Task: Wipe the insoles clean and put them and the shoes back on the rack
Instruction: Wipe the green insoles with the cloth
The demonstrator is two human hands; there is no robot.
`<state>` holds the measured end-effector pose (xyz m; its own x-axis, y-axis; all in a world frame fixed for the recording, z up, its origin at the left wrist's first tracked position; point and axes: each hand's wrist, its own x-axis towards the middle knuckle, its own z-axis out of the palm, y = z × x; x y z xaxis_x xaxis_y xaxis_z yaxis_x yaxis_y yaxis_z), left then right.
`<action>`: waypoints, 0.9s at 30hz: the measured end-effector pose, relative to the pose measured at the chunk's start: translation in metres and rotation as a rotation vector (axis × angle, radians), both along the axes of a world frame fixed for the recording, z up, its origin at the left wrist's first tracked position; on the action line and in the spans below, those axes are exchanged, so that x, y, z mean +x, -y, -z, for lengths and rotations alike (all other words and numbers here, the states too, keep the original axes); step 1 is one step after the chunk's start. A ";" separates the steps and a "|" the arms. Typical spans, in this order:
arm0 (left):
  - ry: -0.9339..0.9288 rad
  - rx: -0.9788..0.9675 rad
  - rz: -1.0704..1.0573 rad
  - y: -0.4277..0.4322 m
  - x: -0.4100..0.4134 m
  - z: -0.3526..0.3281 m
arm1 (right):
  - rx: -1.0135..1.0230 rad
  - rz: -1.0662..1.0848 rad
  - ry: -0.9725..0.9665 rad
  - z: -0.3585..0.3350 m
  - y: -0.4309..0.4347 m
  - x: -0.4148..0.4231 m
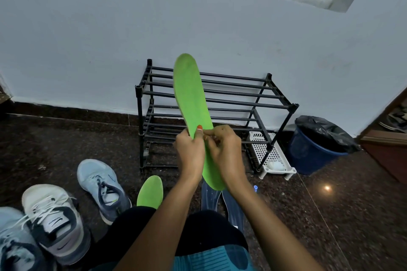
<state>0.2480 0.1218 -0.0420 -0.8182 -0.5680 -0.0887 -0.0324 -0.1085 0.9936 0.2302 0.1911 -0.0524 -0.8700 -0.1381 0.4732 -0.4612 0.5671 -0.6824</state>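
Head view: left hand (190, 152) grips and right hand (226, 152) pinches one green insole (190, 94), held upright before the black rack (237, 92). On the dark speckled floor (66, 138) by a pale wall (88, 50) lie a second green insole (150, 191), two navy insoles (210, 199) and three shoes (55, 220); their tongue writing is unreadable.

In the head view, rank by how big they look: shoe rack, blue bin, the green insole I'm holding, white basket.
1. shoe rack.
2. blue bin and held green insole: about alike; the insole is nearer the camera, so unranked.
3. white basket, partly behind the rack.
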 end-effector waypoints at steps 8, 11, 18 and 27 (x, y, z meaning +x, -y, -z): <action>0.016 -0.005 0.053 -0.005 0.000 0.001 | -0.063 0.094 -0.003 -0.001 -0.001 -0.011; 0.025 -0.005 0.041 -0.005 0.002 0.000 | -0.051 0.102 0.018 -0.001 -0.003 -0.018; 0.031 0.071 -0.064 0.006 -0.005 -0.002 | 0.001 -0.005 -0.020 0.011 -0.002 0.011; 0.005 0.200 -0.010 0.002 -0.008 0.000 | -0.060 0.045 -0.087 0.006 -0.004 0.005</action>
<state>0.2399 0.1198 -0.0422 -0.8121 -0.5467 -0.2041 -0.0349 -0.3038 0.9521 0.2353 0.1955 -0.0581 -0.8299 -0.0691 0.5536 -0.4953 0.5479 -0.6741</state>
